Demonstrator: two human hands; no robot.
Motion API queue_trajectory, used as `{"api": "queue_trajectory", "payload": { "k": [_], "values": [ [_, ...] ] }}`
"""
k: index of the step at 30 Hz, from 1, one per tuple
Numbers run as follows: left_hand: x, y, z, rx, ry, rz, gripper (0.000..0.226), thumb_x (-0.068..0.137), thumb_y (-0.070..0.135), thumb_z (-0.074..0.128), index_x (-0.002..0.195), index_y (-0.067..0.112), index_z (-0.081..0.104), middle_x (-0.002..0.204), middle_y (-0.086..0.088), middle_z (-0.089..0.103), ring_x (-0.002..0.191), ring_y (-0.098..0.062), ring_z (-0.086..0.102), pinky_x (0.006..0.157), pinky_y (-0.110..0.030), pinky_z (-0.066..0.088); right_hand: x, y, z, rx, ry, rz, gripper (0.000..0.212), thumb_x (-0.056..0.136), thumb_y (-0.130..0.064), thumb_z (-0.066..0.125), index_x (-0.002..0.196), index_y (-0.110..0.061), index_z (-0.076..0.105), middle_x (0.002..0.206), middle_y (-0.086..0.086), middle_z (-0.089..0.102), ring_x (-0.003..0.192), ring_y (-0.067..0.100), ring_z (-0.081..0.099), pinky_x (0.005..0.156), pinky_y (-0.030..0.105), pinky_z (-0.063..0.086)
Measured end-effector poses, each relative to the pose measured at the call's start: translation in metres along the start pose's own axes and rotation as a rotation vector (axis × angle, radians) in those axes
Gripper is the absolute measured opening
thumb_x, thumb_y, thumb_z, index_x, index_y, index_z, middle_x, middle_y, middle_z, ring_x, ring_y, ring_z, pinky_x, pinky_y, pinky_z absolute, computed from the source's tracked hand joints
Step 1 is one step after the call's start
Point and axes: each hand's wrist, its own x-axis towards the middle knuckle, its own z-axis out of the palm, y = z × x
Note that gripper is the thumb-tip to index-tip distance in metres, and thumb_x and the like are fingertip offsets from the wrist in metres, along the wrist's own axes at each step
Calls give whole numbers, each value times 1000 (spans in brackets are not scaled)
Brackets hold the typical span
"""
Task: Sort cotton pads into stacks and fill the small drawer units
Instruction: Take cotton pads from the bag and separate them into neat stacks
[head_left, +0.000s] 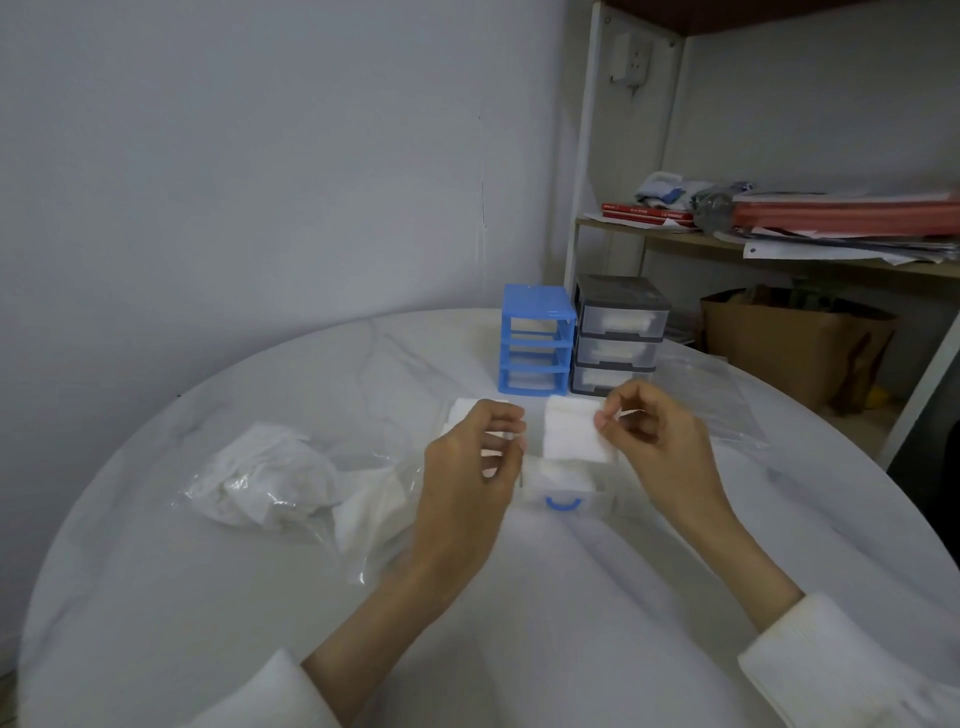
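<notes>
My right hand (652, 434) pinches the right edge of a square white cotton pad (571, 434) and holds it over a clear drawer (566, 493) with a blue handle, which lies on the table with pads inside. My left hand (470, 467) hovers at the drawer's left side with curled fingers; whether it holds anything is unclear. Another stack of pads (465, 410) lies just behind the left hand. At the back stand a blue drawer unit (535, 340) and a grey drawer unit (618, 335) whose clear drawers hold pads.
A clear plastic bag of loose cotton pads (265, 480) lies to the left on the white marble table (208, 597). An empty clear bag (711, 389) lies at the right. A shelf with papers (831, 228) and a brown paper bag (795, 343) stand behind the table.
</notes>
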Motion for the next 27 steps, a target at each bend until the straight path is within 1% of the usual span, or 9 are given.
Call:
{"api": "queue_trajectory", "payload": {
  "k": [2,5,8,13,16,19,22,24,27],
  "values": [
    [-1,-2,2,108,-17,108,21,91,4,53,100,20,63,96,11,65,87,0,59,72,-6,45,2,3,-1,-13,25,45,26,83,1,65,72,-21,57,80,-6,63,69,11,56,63,10,46],
    [-3,-8,3,264,-90,225,30,92,6,46,115,16,62,110,9,63,100,-1,56,89,-10,42,4,7,1,-100,-49,124,16,83,-4,67,79,-18,61,85,-6,64,76,13,60,62,8,48],
    [-6,-9,3,378,-196,254,33,95,8,44,124,15,58,125,3,59,115,-7,52,100,-6,30,2,7,3,-126,-120,150,8,82,-6,68,82,-13,65,84,-5,63,75,10,60,60,7,47],
    [-6,-10,5,439,-287,243,38,97,11,43,134,15,51,140,3,49,128,-8,43,99,4,12,2,9,6,-206,-179,121,9,84,-8,67,82,-17,65,89,-2,64,80,8,62,63,9,50],
    [-7,-11,6,461,-328,230,39,98,15,41,137,17,47,143,5,46,131,-7,41,101,-2,15,2,12,6,-298,-229,47,14,85,-7,65,81,-20,66,91,1,67,81,13,64,68,15,52],
    [-8,-13,6,485,-358,233,40,99,17,40,138,18,46,141,4,48,127,-8,44,100,-5,22,1,13,6,-378,-281,-50,12,85,-5,64,90,-12,72,99,-2,64,88,10,58,71,6,45],
    [-8,-11,5,497,-396,236,41,99,16,40,139,17,44,139,2,50,124,-11,47,99,-10,29,1,15,5,-515,-307,-128,13,85,-11,65,93,-16,74,104,-8,54,98,5,46,77,1,32],
    [-9,-11,5,487,-408,253,40,98,15,40,138,15,46,139,1,50,125,-12,46,99,-10,28,1,14,4,-537,-314,-136,13,85,-12,64,90,-19,73,99,-11,53,96,5,45,78,1,29],
    [-10,-13,5,530,-426,290,39,96,13,40,134,10,51,135,-3,55,122,-15,51,99,-12,29,-2,14,4,-552,-382,-132,14,85,-10,61,87,-21,70,89,-10,58,87,6,49,74,7,33]
  ]
}}
